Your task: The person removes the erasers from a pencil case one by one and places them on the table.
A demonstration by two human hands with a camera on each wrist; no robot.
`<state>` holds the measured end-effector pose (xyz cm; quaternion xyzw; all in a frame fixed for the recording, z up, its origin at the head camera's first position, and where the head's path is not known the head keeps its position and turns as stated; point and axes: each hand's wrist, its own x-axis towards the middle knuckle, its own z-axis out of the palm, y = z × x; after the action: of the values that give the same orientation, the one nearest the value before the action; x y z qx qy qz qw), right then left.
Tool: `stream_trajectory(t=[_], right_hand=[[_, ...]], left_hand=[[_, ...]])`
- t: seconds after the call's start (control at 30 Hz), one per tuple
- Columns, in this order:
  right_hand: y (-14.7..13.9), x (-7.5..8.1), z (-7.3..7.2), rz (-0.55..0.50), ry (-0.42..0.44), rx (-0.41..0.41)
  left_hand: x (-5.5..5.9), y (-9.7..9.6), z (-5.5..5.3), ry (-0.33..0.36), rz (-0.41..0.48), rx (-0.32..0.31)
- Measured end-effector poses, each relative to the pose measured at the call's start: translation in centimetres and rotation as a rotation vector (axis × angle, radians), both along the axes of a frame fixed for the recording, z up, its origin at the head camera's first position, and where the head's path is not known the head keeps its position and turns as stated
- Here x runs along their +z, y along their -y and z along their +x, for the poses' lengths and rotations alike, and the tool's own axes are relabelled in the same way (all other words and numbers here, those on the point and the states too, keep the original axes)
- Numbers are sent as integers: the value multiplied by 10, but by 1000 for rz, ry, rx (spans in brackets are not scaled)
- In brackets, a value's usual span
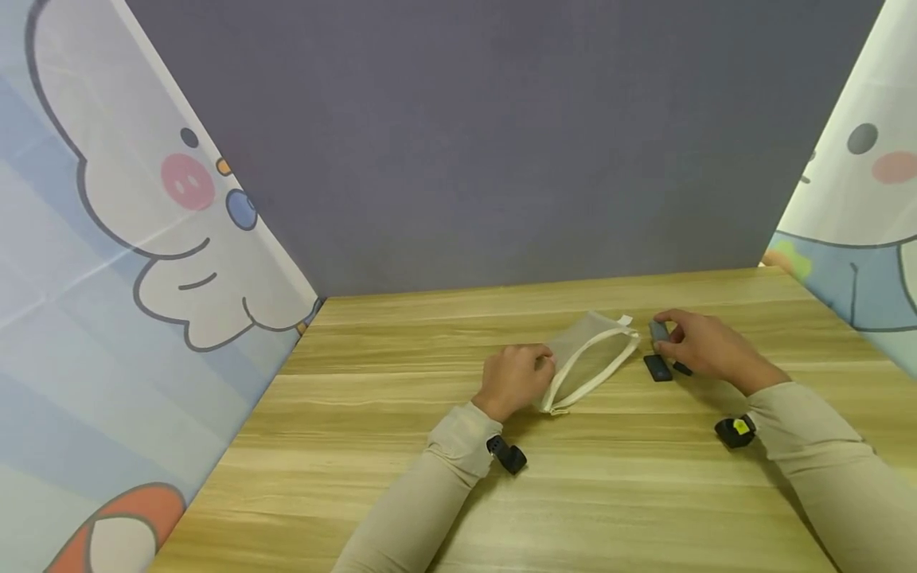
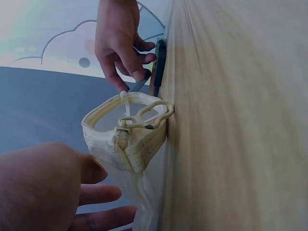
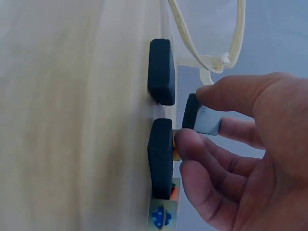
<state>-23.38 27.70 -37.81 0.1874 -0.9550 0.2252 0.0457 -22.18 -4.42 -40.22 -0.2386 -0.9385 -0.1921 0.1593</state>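
Observation:
A translucent zip pouch [image 1: 589, 358] with a cream zipper lies on the table, its mouth gaping toward the right. My left hand [image 1: 514, 378] grips the pouch's left side, thumb against it in the left wrist view, where the zipper pull [image 2: 144, 118] hangs at the near end. To the right of the pouch, my right hand [image 1: 705, 346] pinches a small grey-and-black rectangular block [image 3: 204, 118] between thumb and fingers. Close below that hand lie a black rectangular block [image 1: 657, 368] and another dark block [image 1: 683, 368], partly covered by the hand.
The wood-grain table [image 1: 344, 446] ends at a grey panel [image 1: 501, 159] behind. Cartoon-printed sheets [image 1: 143, 278] stand at both sides. In the right wrist view, a small piece with a blue dotted mushroom picture [image 3: 162, 216] sits beside the black block.

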Motion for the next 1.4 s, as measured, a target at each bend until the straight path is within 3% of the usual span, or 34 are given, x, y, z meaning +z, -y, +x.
stream_trajectory(t=[0.2,0.5,0.73,0.93,1.4], right_hand=[[3,-2,-2,48,15,3],[3,-3,-3,78,34,1],[0,-1,-1,10,70,-2],[-6,5,1,-64,36,-15],[-3,2,-1,-28,-1,13]], left_hand=[[2,1,-1,-35,-27,30],[2,5,-2,-12,-3,23],[1,6,-2,-25,-3,44],[4,7,-3,-32,15,54],[7,11,-6,-58,10,83]])
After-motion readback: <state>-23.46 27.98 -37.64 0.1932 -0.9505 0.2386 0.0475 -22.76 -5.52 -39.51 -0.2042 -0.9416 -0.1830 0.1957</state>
